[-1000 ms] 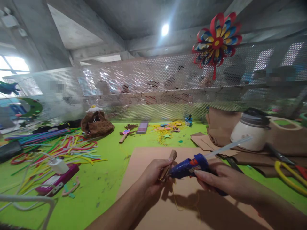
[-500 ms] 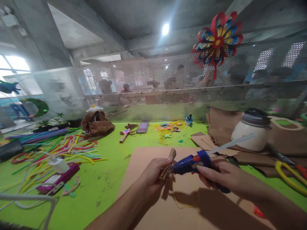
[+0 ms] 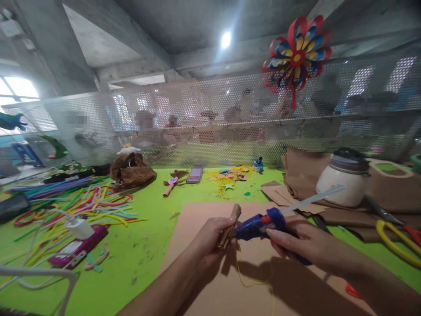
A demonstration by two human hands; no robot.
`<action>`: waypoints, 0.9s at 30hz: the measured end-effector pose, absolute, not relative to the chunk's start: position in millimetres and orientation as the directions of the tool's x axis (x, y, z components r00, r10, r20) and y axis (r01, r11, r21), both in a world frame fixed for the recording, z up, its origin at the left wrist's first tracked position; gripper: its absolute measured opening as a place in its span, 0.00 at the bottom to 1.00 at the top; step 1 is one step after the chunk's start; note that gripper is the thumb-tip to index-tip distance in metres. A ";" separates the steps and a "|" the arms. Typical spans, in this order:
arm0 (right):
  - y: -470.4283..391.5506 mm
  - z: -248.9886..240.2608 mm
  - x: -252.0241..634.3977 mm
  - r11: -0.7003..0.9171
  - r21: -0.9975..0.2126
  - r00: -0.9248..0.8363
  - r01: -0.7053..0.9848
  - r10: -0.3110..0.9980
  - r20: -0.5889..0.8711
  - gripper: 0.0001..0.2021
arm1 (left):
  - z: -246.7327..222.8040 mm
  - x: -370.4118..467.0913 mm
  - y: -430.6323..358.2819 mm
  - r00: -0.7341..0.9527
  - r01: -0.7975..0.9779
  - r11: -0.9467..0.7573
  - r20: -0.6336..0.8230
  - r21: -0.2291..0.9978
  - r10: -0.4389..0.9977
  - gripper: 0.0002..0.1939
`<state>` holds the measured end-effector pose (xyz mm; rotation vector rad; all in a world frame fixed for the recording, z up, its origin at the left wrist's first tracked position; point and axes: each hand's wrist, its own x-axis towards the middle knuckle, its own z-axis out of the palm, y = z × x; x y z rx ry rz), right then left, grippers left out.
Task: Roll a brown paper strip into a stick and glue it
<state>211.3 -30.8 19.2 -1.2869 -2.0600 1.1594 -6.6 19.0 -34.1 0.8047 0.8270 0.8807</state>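
My left hand (image 3: 212,235) is closed on a small folded piece of brown paper (image 3: 234,217), held tilted above a tan cardboard sheet (image 3: 187,245). In my right hand (image 3: 297,239) is a blue glue gun (image 3: 261,224) with a long translucent glue stick (image 3: 317,197) jutting from its back. The gun's nozzle points left and meets the brown paper's lower right side; whether glue is coming out I cannot tell. A thin yellow string (image 3: 245,281) hangs below the paper and trails over the cardboard.
At left lie many coloured pipe cleaners (image 3: 108,199) and a purple power strip (image 3: 79,246) with white cables. A paper figure (image 3: 171,182) and cut scraps (image 3: 230,174) are toward the back. On the right stand a white jar (image 3: 342,180), brown paper sheets (image 3: 305,171) and yellow-handled scissors (image 3: 394,239).
The glue gun and my right hand have shifted very slightly left. My left hand keeps its hold on the brown paper, and the nozzle stays at it.
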 end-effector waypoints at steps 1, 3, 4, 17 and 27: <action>-31.7 19.9 211.0 0.214 -0.835 -0.467 0.507 0.883 -0.057 0.26 | -33.8 -6.4 18.9 0.382 -0.324 0.397 -0.266 0.859 0.885 0.09; -33.0 21.4 210.0 0.217 -0.839 -0.480 0.499 0.876 -0.059 0.25 | -33.1 -6.0 18.9 0.368 -0.326 0.377 -0.251 0.867 0.895 0.10; -33.4 22.3 209.3 0.220 -0.842 -0.489 0.493 0.870 -0.059 0.25 | -32.7 -6.0 19.0 0.370 -0.323 0.369 -0.243 0.872 0.897 0.10; -25.8 16.4 215.0 0.208 -0.856 -0.484 0.473 0.873 -0.055 0.27 | -33.3 -6.2 18.0 0.362 -0.335 0.409 -0.285 0.849 0.888 0.10; -32.2 23.9 206.1 0.255 -0.852 -0.525 0.457 0.850 -0.027 0.25 | -36.0 -6.7 19.5 0.398 -0.323 0.402 -0.262 0.857 0.879 0.13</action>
